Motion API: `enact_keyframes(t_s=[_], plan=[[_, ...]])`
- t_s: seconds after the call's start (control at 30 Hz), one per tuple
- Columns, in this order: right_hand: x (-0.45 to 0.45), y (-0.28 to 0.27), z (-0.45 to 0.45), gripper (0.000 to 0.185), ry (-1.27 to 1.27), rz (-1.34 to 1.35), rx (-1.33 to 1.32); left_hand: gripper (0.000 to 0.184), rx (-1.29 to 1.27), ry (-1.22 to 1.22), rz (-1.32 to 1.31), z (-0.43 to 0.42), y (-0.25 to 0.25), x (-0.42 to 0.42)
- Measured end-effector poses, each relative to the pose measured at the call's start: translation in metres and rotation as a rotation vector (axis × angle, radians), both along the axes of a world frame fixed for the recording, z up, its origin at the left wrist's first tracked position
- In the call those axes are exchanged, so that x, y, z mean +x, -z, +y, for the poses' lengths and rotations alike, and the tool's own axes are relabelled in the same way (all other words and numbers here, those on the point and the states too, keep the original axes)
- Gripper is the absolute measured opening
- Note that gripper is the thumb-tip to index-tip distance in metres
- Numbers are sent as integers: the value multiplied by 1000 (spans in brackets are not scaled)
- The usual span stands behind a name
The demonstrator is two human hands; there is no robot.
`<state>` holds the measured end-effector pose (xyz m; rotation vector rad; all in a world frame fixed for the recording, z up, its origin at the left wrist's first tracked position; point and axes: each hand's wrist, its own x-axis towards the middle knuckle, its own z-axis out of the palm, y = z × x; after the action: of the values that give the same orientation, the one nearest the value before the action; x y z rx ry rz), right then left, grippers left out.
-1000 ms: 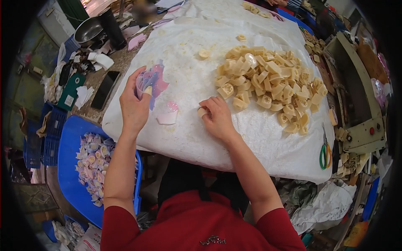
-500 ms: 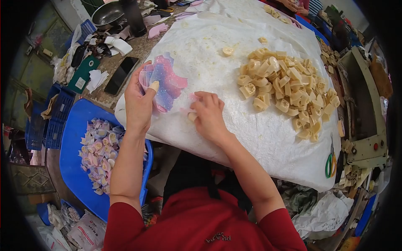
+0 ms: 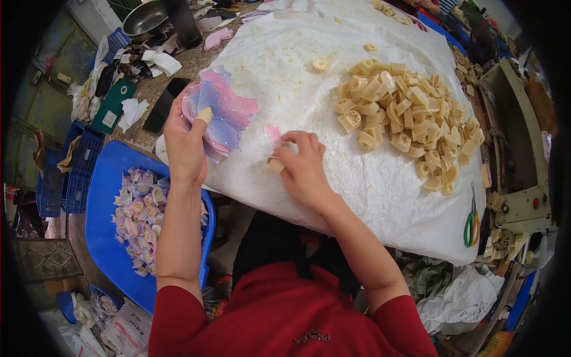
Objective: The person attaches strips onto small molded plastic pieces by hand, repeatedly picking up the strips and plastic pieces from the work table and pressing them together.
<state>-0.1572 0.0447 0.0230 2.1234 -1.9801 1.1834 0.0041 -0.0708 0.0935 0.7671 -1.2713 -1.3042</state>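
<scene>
My left hand (image 3: 187, 140) is closed around a stack of glittery pink and lilac fabric pieces (image 3: 223, 107), fanned out above the table's left edge. A pale beige covering sits on its thumb tip. Low over the white-covered tabletop, my right hand (image 3: 304, 163) has its fingers curled in a pinch. A small pink fabric piece (image 3: 272, 132) sticks out past its fingertips. Something beige (image 3: 275, 165) shows at the right thumb; whether it is a thumb cover or a plastic piece I cannot tell. To the right lies a heap of beige moulded plastic pieces (image 3: 410, 113).
A blue tub (image 3: 101, 220) on the left holds many fabric-covered pieces. Green-and-orange-handled scissors (image 3: 472, 226) lie at the table's right edge. A dark phone (image 3: 166, 107) and a pan (image 3: 144, 21) are at the left. Another person is partly visible at top right.
The view has shifted slightly. My left hand and the fabric stack have moved a little left and up in view. More of the small pink piece shows beside my right fingers.
</scene>
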Motion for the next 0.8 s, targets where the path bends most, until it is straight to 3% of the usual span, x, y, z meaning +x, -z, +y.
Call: enact_keyframes(t_s=[0.07, 0.17, 0.27, 0.33, 0.47, 0.53, 0.57, 0.63, 0.7, 0.73, 0.8], plan=[[8, -2, -10, 26, -25, 18, -60, 46, -12, -7, 4, 2, -4, 1], [16, 5, -28, 26, -85, -59, 72, 47, -42, -13, 22, 3, -7, 1], [31, 6, -42, 19, -90, 36, 94, 47, -75, -18, 48, 2, -10, 3], [50, 6, -47, 12, -379, -26, 40, 47, -86, -33, 59, 0, -10, 8], [83, 3, -33, 10, -502, -118, 25, 48, -139, -122, 36, -1, -20, 19], [74, -11, -16, 12, -691, -584, 361, 48, -294, -209, -151, 1, -21, 23], [66, -20, -7, 12, -689, -584, 365, 48, -290, -209, -150, 4, -19, 22], [42, -32, 12, 15, -733, -661, 449, 50, -474, -258, -545, 13, -15, 14], [15, -33, 32, 15, -609, -709, 378, 54, -530, -170, -659, 24, 5, -3], [1, -33, 41, 16, -495, -756, 305, 58, -873, -168, -809, 25, 19, -12], [-20, -30, 61, 17, -212, -928, 346, 50, -1018, -58, -923, 46, 49, -38]])
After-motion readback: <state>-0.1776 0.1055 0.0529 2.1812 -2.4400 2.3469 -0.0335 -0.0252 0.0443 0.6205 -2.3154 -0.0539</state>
